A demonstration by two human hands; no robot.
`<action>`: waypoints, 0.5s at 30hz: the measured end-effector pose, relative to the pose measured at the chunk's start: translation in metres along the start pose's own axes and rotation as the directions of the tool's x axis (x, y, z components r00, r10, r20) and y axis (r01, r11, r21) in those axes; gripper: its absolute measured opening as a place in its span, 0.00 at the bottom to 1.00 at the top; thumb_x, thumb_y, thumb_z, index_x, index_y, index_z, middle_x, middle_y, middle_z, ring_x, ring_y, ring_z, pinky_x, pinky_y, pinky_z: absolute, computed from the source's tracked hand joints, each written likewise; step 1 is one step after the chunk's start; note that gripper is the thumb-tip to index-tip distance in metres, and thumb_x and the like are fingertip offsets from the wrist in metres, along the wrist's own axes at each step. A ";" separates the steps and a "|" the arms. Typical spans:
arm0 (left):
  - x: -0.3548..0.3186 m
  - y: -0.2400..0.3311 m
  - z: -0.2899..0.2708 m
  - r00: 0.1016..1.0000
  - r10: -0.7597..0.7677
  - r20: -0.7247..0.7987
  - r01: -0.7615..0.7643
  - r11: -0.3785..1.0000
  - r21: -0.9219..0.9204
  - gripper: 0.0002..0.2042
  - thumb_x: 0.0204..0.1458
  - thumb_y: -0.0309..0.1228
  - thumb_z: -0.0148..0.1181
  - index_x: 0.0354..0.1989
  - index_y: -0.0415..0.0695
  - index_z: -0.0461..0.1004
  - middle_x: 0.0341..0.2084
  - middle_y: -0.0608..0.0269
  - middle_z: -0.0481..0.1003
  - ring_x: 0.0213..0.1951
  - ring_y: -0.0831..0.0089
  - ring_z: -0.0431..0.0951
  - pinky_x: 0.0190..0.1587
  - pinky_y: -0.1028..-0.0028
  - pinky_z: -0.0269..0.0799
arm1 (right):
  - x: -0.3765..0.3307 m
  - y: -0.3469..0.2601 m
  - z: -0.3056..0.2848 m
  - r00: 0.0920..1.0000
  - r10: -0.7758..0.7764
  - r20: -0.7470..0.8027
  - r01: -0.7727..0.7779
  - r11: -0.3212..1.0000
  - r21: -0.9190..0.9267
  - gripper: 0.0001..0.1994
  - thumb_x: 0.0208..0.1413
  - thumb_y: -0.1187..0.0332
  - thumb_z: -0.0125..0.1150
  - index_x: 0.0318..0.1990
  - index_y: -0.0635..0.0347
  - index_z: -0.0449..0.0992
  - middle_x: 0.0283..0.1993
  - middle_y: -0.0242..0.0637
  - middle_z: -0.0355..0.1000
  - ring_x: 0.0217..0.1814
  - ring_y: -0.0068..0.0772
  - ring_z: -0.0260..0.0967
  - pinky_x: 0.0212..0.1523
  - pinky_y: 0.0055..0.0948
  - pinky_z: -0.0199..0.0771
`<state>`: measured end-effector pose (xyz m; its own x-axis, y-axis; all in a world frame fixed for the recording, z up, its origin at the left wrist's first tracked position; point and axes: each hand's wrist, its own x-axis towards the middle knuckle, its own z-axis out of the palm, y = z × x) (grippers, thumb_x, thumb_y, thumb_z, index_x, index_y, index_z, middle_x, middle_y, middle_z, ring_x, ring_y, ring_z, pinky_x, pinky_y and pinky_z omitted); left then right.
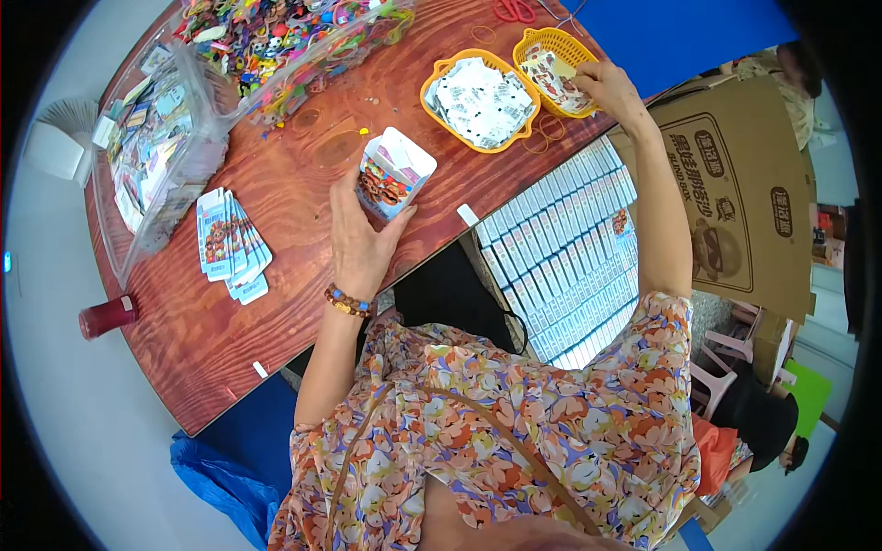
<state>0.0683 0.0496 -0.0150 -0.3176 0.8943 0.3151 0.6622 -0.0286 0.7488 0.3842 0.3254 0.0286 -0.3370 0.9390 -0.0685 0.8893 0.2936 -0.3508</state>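
My left hand (360, 225), with a beaded bracelet at the wrist, is closed around a small printed cardboard box (390, 182) and holds it above the wooden table. The box's white top flap stands up, and its mouth faces away from me. My right hand (610, 92) reaches to the far right, fingers pinched together over a yellow plastic basket (595, 112) of small printed paper pieces (554, 78). What lies between those fingertips is too small to make out. Beside it sits a second yellow basket (430, 84) heaped with small white packets (482, 101).
Flattened printed boxes (230, 243) lie fanned on the wooden table (184, 349). Clear bins hold colourful small toys (276, 41) and cards (152, 147). Red scissors (514, 10) lie at the far edge. Rows of finished-looking boxes (565, 248) fill a carton (735, 184) at my right.
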 end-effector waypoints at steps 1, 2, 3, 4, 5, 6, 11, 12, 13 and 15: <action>-0.001 0.002 -0.002 1.000 0.008 0.013 -0.008 1.000 0.013 0.39 0.41 0.28 0.76 0.62 0.37 0.61 0.50 0.46 0.68 0.52 0.51 0.71 0.54 0.60 0.69 | -0.001 0.001 0.001 1.000 0.022 -0.008 -0.021 0.996 0.092 0.15 0.60 0.59 0.56 0.39 0.62 0.79 0.33 0.41 0.75 0.35 0.36 0.74 0.35 0.34 0.72; -0.003 0.002 -0.005 1.000 0.015 0.028 -0.015 1.000 0.026 0.39 0.41 0.27 0.76 0.62 0.37 0.61 0.50 0.46 0.69 0.51 0.51 0.71 0.54 0.60 0.69 | -0.002 0.001 0.002 0.999 0.044 -0.013 -0.041 0.982 0.184 0.15 0.61 0.60 0.56 0.37 0.65 0.77 0.27 0.37 0.71 0.29 0.26 0.70 0.30 0.29 0.69; -0.005 0.000 -0.006 1.000 0.011 0.021 -0.012 1.000 0.025 0.39 0.41 0.27 0.76 0.62 0.37 0.61 0.50 0.46 0.69 0.51 0.51 0.71 0.54 0.60 0.69 | -0.002 0.002 0.003 0.999 0.037 -0.013 -0.035 0.983 0.180 0.15 0.61 0.60 0.56 0.37 0.65 0.77 0.27 0.37 0.71 0.29 0.26 0.70 0.30 0.29 0.69; -0.007 -0.004 -0.007 1.000 -0.003 0.022 0.003 1.000 0.001 0.39 0.40 0.27 0.76 0.62 0.37 0.61 0.50 0.46 0.69 0.51 0.50 0.71 0.54 0.60 0.70 | -0.001 0.003 0.003 0.998 0.030 -0.049 -0.022 0.988 0.155 0.14 0.61 0.60 0.57 0.37 0.65 0.78 0.28 0.37 0.72 0.29 0.26 0.70 0.31 0.29 0.69; -0.010 -0.005 -0.009 1.000 -0.019 0.021 0.019 1.000 -0.013 0.39 0.40 0.28 0.76 0.62 0.37 0.61 0.50 0.46 0.69 0.51 0.50 0.71 0.54 0.60 0.70 | 0.000 0.005 0.005 0.997 0.016 -0.082 -0.005 0.990 0.139 0.14 0.60 0.61 0.58 0.38 0.65 0.78 0.29 0.37 0.73 0.30 0.26 0.70 0.32 0.29 0.70; -0.011 -0.004 -0.011 1.000 -0.025 0.014 0.025 1.000 -0.004 0.39 0.40 0.28 0.76 0.62 0.37 0.61 0.50 0.46 0.69 0.51 0.50 0.71 0.54 0.60 0.70 | 0.000 0.007 0.008 0.997 0.006 -0.077 0.006 0.990 0.143 0.14 0.60 0.61 0.58 0.38 0.65 0.78 0.29 0.37 0.73 0.30 0.26 0.70 0.32 0.29 0.70; -0.012 -0.006 -0.019 0.999 0.045 -0.028 -0.043 0.996 0.073 0.40 0.39 0.29 0.77 0.61 0.36 0.61 0.48 0.44 0.69 0.51 0.47 0.71 0.53 0.58 0.70 | -0.023 -0.044 0.009 0.952 -0.117 -0.282 0.228 0.887 0.403 0.09 0.59 0.67 0.60 0.40 0.63 0.80 0.37 0.33 0.77 0.38 0.28 0.73 0.43 0.26 0.72; -0.012 -0.005 -0.018 0.998 0.046 -0.033 -0.043 0.997 0.070 0.39 0.39 0.28 0.76 0.61 0.36 0.61 0.48 0.44 0.69 0.51 0.47 0.71 0.53 0.58 0.70 | -0.037 -0.069 0.012 0.941 -0.189 -0.280 0.305 0.829 0.468 0.07 0.58 0.70 0.61 0.39 0.64 0.79 0.45 0.32 0.77 0.47 0.29 0.73 0.50 0.27 0.71; -0.013 -0.004 -0.019 0.998 0.034 -0.044 -0.031 0.996 0.080 0.39 0.39 0.28 0.76 0.61 0.36 0.61 0.48 0.44 0.69 0.51 0.47 0.71 0.53 0.58 0.70 | -0.053 -0.101 0.015 0.921 -0.311 -0.235 0.388 0.780 0.490 0.06 0.58 0.70 0.61 0.38 0.64 0.79 0.49 0.33 0.76 0.51 0.29 0.71 0.53 0.29 0.69; -0.014 0.000 -0.019 0.998 0.036 -0.050 -0.034 0.998 0.051 0.39 0.39 0.28 0.76 0.60 0.36 0.61 0.48 0.45 0.69 0.50 0.47 0.71 0.53 0.58 0.70 | -0.075 -0.150 0.028 0.803 -0.544 -0.244 0.588 0.654 0.476 0.05 0.57 0.71 0.62 0.35 0.64 0.77 0.54 0.35 0.74 0.58 0.30 0.68 0.59 0.33 0.65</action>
<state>0.0595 0.0281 -0.0086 -0.3271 0.8691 0.3710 0.7063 -0.0359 0.7070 0.2678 0.2062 0.0603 -0.6791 0.6378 0.3634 0.2367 0.6589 -0.7140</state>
